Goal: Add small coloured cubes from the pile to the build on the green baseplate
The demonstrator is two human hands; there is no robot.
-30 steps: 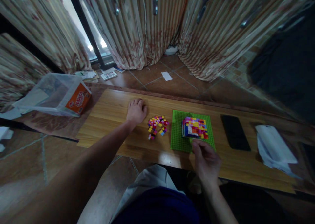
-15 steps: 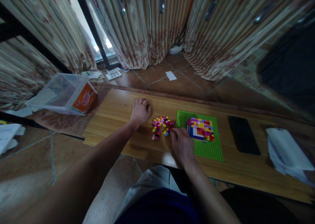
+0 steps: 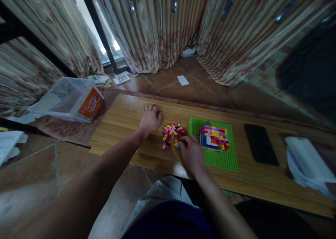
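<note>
A small heap of loose coloured bricks lies on the wooden board. My right hand rests at the heap's right edge, fingers curled and tips among the bricks; whether it holds one is hidden. My left hand lies on the board just left of the heap, fingers curled down, holding nothing I can see. A green baseplate sits to the right, carrying a multicoloured block of stacked bricks.
A black phone lies right of the baseplate, and a white cloth or bag beyond it. A clear plastic bin with an orange box lies tipped at the left. Striped curtains hang behind; tiled floor surrounds the board.
My right hand has moved left from the front of the green baseplate to the loose brick heap. The left hand has stayed put. The view has shifted slightly.
</note>
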